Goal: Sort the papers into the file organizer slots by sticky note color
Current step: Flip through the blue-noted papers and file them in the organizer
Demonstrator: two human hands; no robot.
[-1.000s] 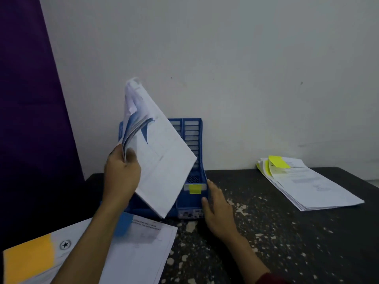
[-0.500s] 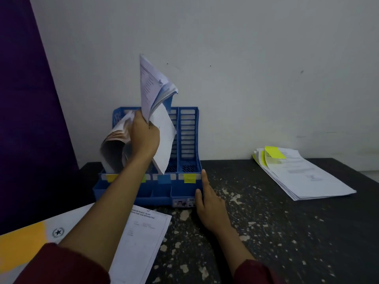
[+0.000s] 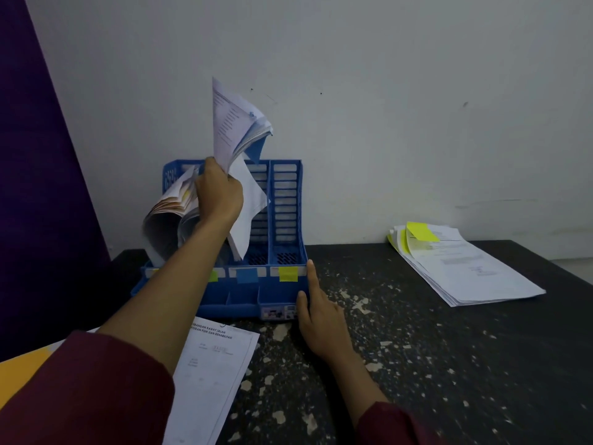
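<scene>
Left hand: we see the left hand (image 3: 219,194) raised over the file organizer (image 3: 285,220), its fingers curled tight round a bundle of papers (image 3: 231,123).
Bundle: it fans open above the fist, and a blue sticky note (image 3: 256,150) shows at its right edge. Its lower corner hangs down inside the organizer, but we cannot tell in which slot.
Right hand: the right hand (image 3: 317,313) lies on the table (image 3: 449,364) with straight fingers, pressed flat against the organizer's right side.
Organizer: blue, upright against the far wall. We read a green label (image 3: 212,276) partly hidden by the forearm, then a blue label (image 3: 247,275), then a yellow label (image 3: 288,273) on its front strip.
Left slot: curled papers (image 3: 167,220) bulge out of it, just left of the gripping hand.
Far right: a stack of papers (image 3: 465,271) lies well apart from the organizer, with a yellow sticky note (image 3: 420,231) on top.
Near left: we see a printed sheet (image 3: 215,364) under the left forearm, beside an orange sheet (image 3: 22,370).
</scene>
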